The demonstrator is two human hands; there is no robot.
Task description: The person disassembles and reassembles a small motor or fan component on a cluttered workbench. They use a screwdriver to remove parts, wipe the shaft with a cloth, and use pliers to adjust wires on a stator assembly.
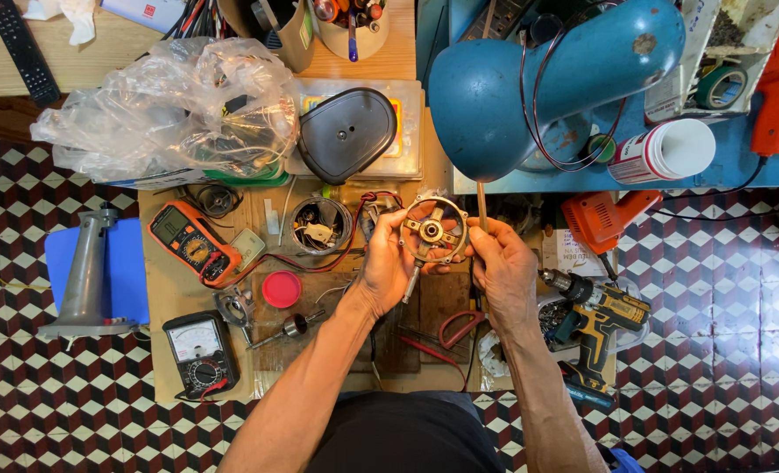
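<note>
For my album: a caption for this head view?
Two hands, left and right, hold a round metal motor housing above a cluttered workbench.

We see an orange meter near the worktop's left edge | a black meter at its near-left corner | a red lid between them | a clear plastic bag at the far-left corner | a yellow drill at the right edge | a blue lamp beyond.
</note>
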